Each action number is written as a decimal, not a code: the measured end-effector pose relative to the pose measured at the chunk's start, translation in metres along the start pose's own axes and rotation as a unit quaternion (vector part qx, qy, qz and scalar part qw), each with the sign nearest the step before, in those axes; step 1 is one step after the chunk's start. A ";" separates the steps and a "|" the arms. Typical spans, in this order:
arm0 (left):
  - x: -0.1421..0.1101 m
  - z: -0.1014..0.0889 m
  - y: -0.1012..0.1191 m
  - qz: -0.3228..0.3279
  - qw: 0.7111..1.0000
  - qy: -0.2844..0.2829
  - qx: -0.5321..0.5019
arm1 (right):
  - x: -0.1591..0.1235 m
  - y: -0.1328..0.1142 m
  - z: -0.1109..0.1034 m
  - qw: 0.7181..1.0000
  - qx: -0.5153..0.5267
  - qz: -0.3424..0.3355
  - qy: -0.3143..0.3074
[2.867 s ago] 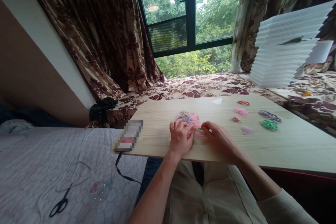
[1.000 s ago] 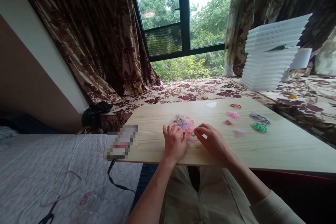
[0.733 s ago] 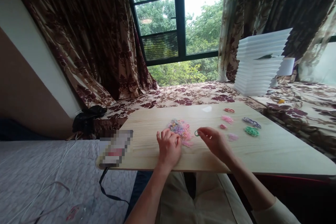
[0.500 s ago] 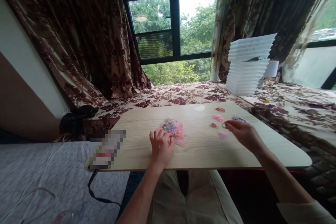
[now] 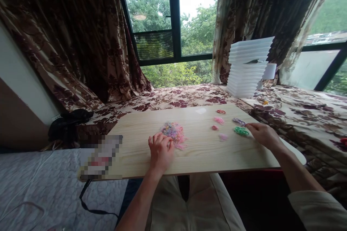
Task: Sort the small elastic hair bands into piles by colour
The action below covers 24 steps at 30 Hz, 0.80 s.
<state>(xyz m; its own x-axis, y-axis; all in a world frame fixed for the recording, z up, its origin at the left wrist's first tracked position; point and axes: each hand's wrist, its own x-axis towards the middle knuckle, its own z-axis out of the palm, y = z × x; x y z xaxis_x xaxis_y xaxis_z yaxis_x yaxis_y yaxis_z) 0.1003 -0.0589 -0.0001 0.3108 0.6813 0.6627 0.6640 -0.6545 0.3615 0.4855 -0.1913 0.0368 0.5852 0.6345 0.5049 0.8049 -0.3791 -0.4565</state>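
A mixed pile of small coloured elastic bands (image 5: 176,133), pink, lilac and yellow, lies on the pale wooden table (image 5: 135,124). At its near left edge rests my left hand (image 5: 160,150), fingers bent and somewhat apart, with nothing visible in them. My right hand (image 5: 262,135) is closed in a pinch at the right end of a purple bunch of bands (image 5: 239,122); whatever is between its fingertips is too small to make out. Just below lies a green bunch (image 5: 241,131). Left of these are a red bunch (image 5: 221,111), pink bands (image 5: 218,120), a darker pink bunch (image 5: 214,127) and pale lilac bands (image 5: 223,137).
A blurred-out flat object (image 5: 101,157) with a black strap lies at the table's left end. Behind the table, a stack of white sheets (image 5: 248,70) and a white lamp-like object (image 5: 269,71) stand on the floral-covered ledge (image 5: 179,95). A black bag (image 5: 72,124) sits at left.
My right hand has moved right, away from the pink bunches, and the green band it held no longer shows. The green bunch is now uncovered. My left hand stays by the mixed pile.
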 end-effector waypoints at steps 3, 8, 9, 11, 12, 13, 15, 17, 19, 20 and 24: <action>0.000 0.000 -0.001 0.002 1.000 -0.001 0.000 | 0.004 -0.010 -0.001 0.997 -0.022 0.040 -0.069; 0.000 -0.001 -0.001 0.003 1.000 0.000 0.000 | 0.009 -0.023 0.003 0.992 -0.027 0.030 -0.121; 0.000 -0.001 0.000 0.004 1.000 0.000 0.000 | 0.010 -0.023 0.004 0.991 -0.030 0.029 -0.129; 0.001 -0.001 0.000 0.003 1.000 0.000 0.000 | 0.011 -0.024 0.002 0.989 -0.036 0.030 -0.142; 0.001 -0.002 0.000 0.002 1.000 -0.001 0.000 | 0.011 -0.024 0.001 0.989 -0.037 0.032 -0.143; 0.001 -0.002 0.000 0.001 1.000 -0.002 -0.001 | 0.011 -0.024 -0.002 0.989 -0.036 0.036 -0.139; 0.002 -0.002 0.001 -0.003 1.000 -0.002 -0.002 | 0.010 -0.027 -0.007 0.992 -0.024 0.041 -0.117; 0.002 -0.003 0.002 -0.006 1.000 -0.004 -0.004 | 0.006 -0.036 -0.009 0.996 0.008 0.030 -0.086; 0.002 -0.005 0.003 -0.010 1.000 -0.007 -0.008 | -0.002 -0.055 -0.006 0.996 0.055 -0.006 -0.067; 0.002 -0.005 0.004 -0.014 1.000 -0.008 -0.009 | -0.007 -0.067 -0.002 0.994 0.079 -0.030 -0.065; 0.002 -0.008 0.005 -0.051 0.999 -0.006 -0.010 | -0.034 -0.130 0.032 0.973 0.169 -0.115 -0.111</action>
<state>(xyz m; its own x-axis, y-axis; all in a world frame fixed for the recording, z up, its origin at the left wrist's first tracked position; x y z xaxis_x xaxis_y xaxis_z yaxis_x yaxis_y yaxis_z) 0.0993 -0.0635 0.0084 0.2499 0.7487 0.6140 0.6785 -0.5878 0.4406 0.3580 -0.1422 0.0556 0.3273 0.8200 0.4696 0.8125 0.0096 -0.5829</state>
